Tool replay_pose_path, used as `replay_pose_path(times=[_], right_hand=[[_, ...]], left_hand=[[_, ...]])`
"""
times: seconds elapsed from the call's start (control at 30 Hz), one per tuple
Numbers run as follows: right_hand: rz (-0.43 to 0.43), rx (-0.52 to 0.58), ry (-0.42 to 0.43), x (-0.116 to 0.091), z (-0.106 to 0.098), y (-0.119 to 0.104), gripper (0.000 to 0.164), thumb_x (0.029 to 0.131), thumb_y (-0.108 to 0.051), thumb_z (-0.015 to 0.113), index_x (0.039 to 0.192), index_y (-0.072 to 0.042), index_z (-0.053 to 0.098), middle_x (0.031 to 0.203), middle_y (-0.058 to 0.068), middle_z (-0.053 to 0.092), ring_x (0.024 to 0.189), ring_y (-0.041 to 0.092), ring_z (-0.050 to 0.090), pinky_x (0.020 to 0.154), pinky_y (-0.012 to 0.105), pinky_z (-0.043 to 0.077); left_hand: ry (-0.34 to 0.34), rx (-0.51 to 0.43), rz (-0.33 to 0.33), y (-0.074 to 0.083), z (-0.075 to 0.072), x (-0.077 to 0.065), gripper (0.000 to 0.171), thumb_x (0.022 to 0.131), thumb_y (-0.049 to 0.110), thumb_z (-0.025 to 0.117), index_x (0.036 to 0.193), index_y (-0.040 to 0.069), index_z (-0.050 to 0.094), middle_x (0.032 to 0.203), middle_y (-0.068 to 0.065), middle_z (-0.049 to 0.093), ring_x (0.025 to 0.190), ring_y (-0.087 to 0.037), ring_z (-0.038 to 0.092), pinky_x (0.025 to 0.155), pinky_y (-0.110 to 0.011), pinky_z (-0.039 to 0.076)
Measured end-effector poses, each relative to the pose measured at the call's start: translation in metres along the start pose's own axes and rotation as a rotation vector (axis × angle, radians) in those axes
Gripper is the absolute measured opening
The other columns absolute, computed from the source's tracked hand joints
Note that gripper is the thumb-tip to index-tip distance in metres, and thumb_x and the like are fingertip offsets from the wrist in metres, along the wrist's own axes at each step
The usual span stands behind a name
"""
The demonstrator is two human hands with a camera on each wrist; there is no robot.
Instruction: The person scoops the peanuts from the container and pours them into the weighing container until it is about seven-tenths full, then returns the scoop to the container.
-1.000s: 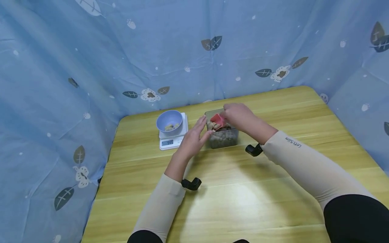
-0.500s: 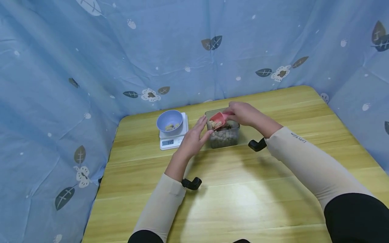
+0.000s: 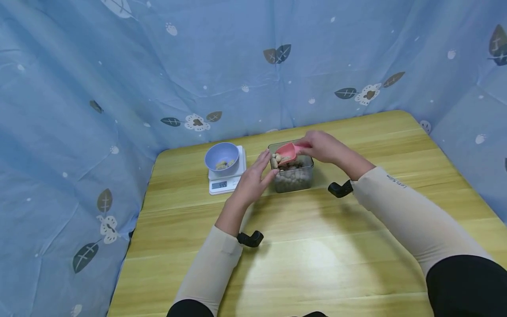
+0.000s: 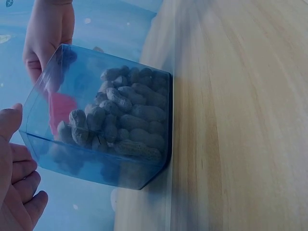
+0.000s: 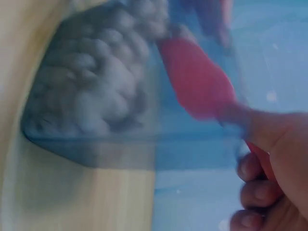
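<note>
My right hand (image 3: 322, 146) grips the handle of a red scoop (image 3: 289, 152), which sits tilted in the mouth of a clear plastic container (image 3: 295, 181) with peanuts in its bowl. Unshelled peanuts (image 4: 137, 113) fill the lower part of the container. In the right wrist view the scoop is above the heap, its handle running under the thumb into curled fingers. My left hand (image 3: 250, 182) rests at the container's left side, fingers extended along it and thumb near the front rim. The left wrist view shows those fingertips (image 4: 30, 166) right at the rim.
Left of the container, a white kitchen scale (image 3: 231, 182) carries a blue-purple bowl (image 3: 215, 154) with a few peanuts inside. Its small display is lit. The wooden table (image 3: 301, 255) ends at a blue patterned curtain (image 3: 237, 57) behind and at both sides.
My right hand has drawn the scoop up and to the right out of the heap, and peanuts now show in it. The left hand, container, scale and bowl stay in place.
</note>
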State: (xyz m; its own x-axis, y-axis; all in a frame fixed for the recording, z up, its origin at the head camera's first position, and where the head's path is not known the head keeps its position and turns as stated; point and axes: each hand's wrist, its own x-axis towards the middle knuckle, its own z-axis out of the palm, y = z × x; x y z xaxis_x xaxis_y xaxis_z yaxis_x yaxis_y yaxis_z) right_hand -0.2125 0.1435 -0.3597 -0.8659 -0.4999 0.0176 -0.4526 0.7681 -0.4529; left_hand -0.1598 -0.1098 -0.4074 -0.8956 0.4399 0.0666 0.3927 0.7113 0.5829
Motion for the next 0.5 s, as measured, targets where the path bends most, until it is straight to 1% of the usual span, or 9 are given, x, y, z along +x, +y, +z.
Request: replay_pose_path(times=[0.13,0.23,0.3,0.37,0.5], right_hand=[[-0.033,-0.108,0.007,0.0,0.008,-0.009,0.026,0.097,-0.021,0.063,0.12,-0.011,0.072,0.088,0.009,0.059,0.073,0.023,0.05,0.067,0.037,0.043],[-0.04,-0.136,0.021,-0.002,0.01,-0.013,0.025,0.097,-0.021,0.063,0.118,-0.011,0.072,0.089,0.008,0.058,0.073,0.021,0.051,0.066,0.036,0.044],[-0.037,-0.122,0.03,-0.004,0.009,-0.013,0.023,0.097,-0.021,0.063,0.116,-0.012,0.073,0.087,0.007,0.058,0.073,0.021,0.051,0.066,0.036,0.043],[-0.034,-0.088,0.033,-0.006,0.007,-0.01,0.023,0.097,-0.022,0.064,0.117,-0.013,0.073,0.086,0.007,0.057,0.072,0.022,0.049,0.066,0.036,0.042],[-0.012,0.033,0.038,-0.012,0.001,0.002,0.03,0.097,-0.024,0.063,0.124,-0.013,0.07,0.084,0.007,0.057,0.072,0.023,0.047,0.067,0.037,0.04]], left_hand=[[0.005,0.009,0.0,-0.001,-0.001,0.0,0.071,0.1,0.06,0.036,0.159,0.023,0.019,0.165,0.011,0.009,0.151,-0.021,0.02,0.121,-0.046,0.025],[0.01,0.01,0.003,-0.001,0.0,-0.001,0.071,0.1,0.059,0.037,0.159,0.024,0.019,0.166,0.008,0.011,0.151,-0.02,0.02,0.121,-0.045,0.026],[0.012,0.006,0.006,0.0,0.0,0.0,0.071,0.1,0.06,0.036,0.159,0.024,0.02,0.166,0.008,0.012,0.151,-0.019,0.02,0.121,-0.045,0.025],[0.014,0.002,0.007,0.0,0.0,0.0,0.072,0.1,0.061,0.036,0.158,0.023,0.022,0.165,0.009,0.012,0.151,-0.019,0.02,0.121,-0.044,0.025],[0.01,-0.004,0.0,0.001,0.001,0.0,0.072,0.1,0.061,0.036,0.158,0.022,0.022,0.165,0.012,0.01,0.151,-0.02,0.02,0.121,-0.045,0.025]])
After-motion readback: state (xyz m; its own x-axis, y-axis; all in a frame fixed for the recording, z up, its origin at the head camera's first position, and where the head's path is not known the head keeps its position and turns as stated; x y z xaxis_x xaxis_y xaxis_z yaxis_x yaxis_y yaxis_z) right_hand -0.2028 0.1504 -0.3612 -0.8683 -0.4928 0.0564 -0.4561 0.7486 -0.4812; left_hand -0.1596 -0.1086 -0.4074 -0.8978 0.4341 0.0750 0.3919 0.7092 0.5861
